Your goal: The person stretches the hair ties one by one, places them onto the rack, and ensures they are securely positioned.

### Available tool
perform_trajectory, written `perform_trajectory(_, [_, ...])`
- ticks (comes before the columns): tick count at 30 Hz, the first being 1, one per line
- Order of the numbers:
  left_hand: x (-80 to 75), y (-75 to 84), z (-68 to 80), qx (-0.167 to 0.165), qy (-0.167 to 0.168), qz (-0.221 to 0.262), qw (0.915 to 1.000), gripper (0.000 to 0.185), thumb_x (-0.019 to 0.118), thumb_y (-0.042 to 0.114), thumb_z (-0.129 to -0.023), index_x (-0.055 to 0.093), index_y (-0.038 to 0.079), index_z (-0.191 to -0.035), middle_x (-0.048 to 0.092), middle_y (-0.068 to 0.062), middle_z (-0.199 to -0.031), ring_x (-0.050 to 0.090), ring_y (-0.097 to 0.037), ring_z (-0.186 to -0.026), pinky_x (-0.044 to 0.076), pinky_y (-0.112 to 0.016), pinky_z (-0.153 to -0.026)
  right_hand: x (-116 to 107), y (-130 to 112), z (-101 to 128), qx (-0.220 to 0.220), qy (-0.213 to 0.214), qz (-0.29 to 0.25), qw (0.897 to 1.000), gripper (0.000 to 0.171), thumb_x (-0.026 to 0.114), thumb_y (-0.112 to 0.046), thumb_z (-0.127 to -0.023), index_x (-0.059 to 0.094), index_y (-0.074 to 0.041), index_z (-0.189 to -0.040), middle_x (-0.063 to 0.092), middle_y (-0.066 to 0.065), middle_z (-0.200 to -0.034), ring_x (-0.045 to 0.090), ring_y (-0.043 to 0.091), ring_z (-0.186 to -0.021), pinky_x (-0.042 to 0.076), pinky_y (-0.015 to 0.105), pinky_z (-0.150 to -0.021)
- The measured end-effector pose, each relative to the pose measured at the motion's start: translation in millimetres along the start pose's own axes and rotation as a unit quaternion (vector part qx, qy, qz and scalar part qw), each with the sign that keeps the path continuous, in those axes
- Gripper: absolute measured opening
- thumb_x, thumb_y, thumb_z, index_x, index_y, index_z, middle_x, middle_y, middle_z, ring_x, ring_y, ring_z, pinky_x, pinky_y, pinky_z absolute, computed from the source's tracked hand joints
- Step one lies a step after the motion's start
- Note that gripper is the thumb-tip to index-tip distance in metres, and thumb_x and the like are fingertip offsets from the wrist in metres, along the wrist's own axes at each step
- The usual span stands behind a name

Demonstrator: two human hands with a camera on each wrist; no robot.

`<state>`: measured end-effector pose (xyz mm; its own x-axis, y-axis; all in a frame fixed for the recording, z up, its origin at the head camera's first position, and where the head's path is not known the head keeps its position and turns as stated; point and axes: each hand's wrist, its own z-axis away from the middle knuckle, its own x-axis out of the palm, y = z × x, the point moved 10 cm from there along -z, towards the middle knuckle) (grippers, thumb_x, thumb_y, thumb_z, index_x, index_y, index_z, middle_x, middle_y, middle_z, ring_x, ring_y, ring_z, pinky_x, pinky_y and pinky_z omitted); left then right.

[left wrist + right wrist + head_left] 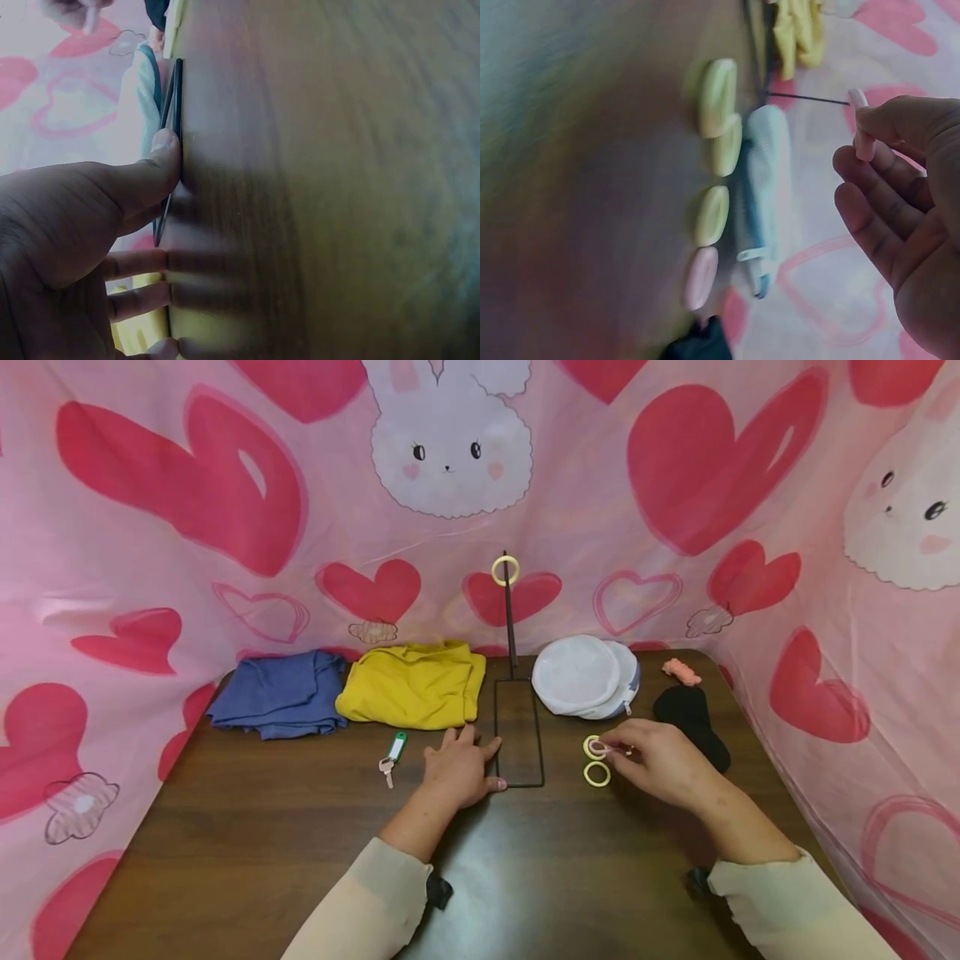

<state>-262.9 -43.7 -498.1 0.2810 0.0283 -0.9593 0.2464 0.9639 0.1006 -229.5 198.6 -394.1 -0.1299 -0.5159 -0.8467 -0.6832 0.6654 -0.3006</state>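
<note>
Rings counted: six, four yellow and two pink. One pale-pink smooth ring (864, 146) is pinched between thumb and fingertips of the right hand (660, 764), held clear of the table; the other fingers are loosely bent. Three pale-yellow smooth rings (712, 216) and one more pale-pink ring (701, 277) are lined up on the dark wood-grain table (300, 852), under and beside that hand. The fourth pale-yellow ring (494, 569) is seen at the top of the single black wire stand (511, 627), upright on a rectangular wire base. That base is touched at its near-left corner by the left thumb; the left hand (459, 770) is spread, nothing grasped. Also counted: two folded cloths, one blue (281, 693) and one mustard-yellow (412, 689); one white round zipped pouch (576, 675); one black fabric piece (693, 722); one coral-coloured small bundle (681, 672); one metal key (387, 768) on a green plastic tag (397, 742). Tag's white label is too small to be read.
</note>
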Motion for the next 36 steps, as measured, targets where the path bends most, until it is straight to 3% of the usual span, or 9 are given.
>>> perform_trajectory(6, [1.5,1.4,1.3,0.000,0.000,0.001,1.0000,0.078,0.066,0.068,-0.089,0.043,0.041,-0.158,0.044,-0.008,-0.149,0.040,-0.033,-0.130,0.041,-0.067,-0.097,-16,-19,-15,-0.026,0.029,-0.002,0.999,0.027,0.087,-0.007,-0.080,0.080,-0.011,-0.106,0.072,-0.006,-0.094,0.064,0.009,-0.077,0.052,0.023,-0.069])
perform_trajectory(11, [2.4,2.2,3.8,0.000,0.000,0.004,1.0000,0.078,0.068,0.068,-0.088,0.044,0.041,-0.157,0.044,-0.008,-0.149,0.039,-0.034,-0.131,0.041,-0.067,-0.097,-28,-37,-27,-0.050,0.051,-0.010,0.997,0.031,0.088,-0.006,-0.078,0.080,-0.011,-0.108,0.074,-0.004,-0.099,0.067,0.010,-0.080,0.057,0.027,-0.074])
perform_trajectory(14, [4.5,2.1,4.5,-0.001,0.000,0.001,1.0000,0.078,0.067,0.068,-0.088,0.044,0.041,-0.157,0.044,-0.008,-0.150,0.039,-0.034,-0.132,0.041,-0.067,-0.098,-34,-48,-34,-0.065,0.065,-0.019,0.996,0.019,0.080,-0.019,-0.091,0.080,-0.011,-0.108,0.075,-0.004,-0.100,0.067,0.010,-0.082,0.057,0.028,-0.076])
perform_trajectory(18, [7.4,2.9,4.9,0.004,0.003,-0.002,1.0000,0.078,0.067,0.069,-0.088,0.045,0.040,-0.157,0.045,-0.008,-0.149,0.040,-0.033,-0.130,0.041,-0.066,-0.097,-42,-63,-42,-0.082,0.077,-0.037,0.993,0.023,0.069,-0.029,-0.100,0.080,-0.010,-0.108,0.075,-0.004,-0.099,0.066,0.009,-0.083,0.054,0.022,-0.075])
perform_trajectory(21, [6.9,3.4,5.0,0.006,0.007,-0.003,1.0000,0.078,0.067,0.069,-0.088,0.046,0.040,-0.157,0.046,-0.008,-0.147,0.040,-0.033,-0.128,0.042,-0.065,-0.095,-47,-74,-50,-0.093,0.082,-0.042,0.991,0.018,0.076,-0.016,-0.092,0.079,-0.010,-0.109,0.074,-0.004,-0.100,0.066,0.009,-0.084,0.052,0.021,-0.076])
perform_trajectory(24, [5.6,2.9,4.4,0.005,0.009,-0.003,0.9999,0.077,0.068,0.068,-0.088,0.047,0.040,-0.156,0.046,-0.008,-0.146,0.040,-0.032,-0.128,0.042,-0.065,-0.095,-53,-85,-60,-0.104,0.085,-0.043,0.990,0.026,0.080,-0.008,-0.085,0.079,-0.011,-0.111,0.074,-0.003,-0.101,0.068,0.011,-0.087,0.054,0.026,-0.078])
perform_trajectory(31, [2.8,1.1,2.4,0.002,0.009,-0.006,0.9999,0.078,0.068,0.069,-0.087,0.046,0.040,-0.157,0.045,-0.008,-0.148,0.040,-0.033,-0.130,0.042,-0.064,-0.095,-72,-108,-82,-0.136,0.111,-0.048,0.983,0.026,0.081,-0.010,-0.086,0.080,-0.009,-0.112,0.075,0.000,-0.104,0.070,0.014,-0.092,0.056,0.031,-0.082])
perform_trajectory(36, [0.3,1.0,1.9,0.002,0.012,-0.005,0.9999,0.078,0.068,0.069,-0.087,0.047,0.040,-0.156,0.045,-0.007,-0.148,0.040,-0.033,-0.130,0.042,-0.064,-0.094,-87,-124,-91,-0.161,0.142,-0.054,0.975,0.023,0.072,-0.026,-0.098,0.080,-0.008,-0.111,0.076,0.002,-0.105,0.071,0.016,-0.092,0.056,0.031,-0.084])
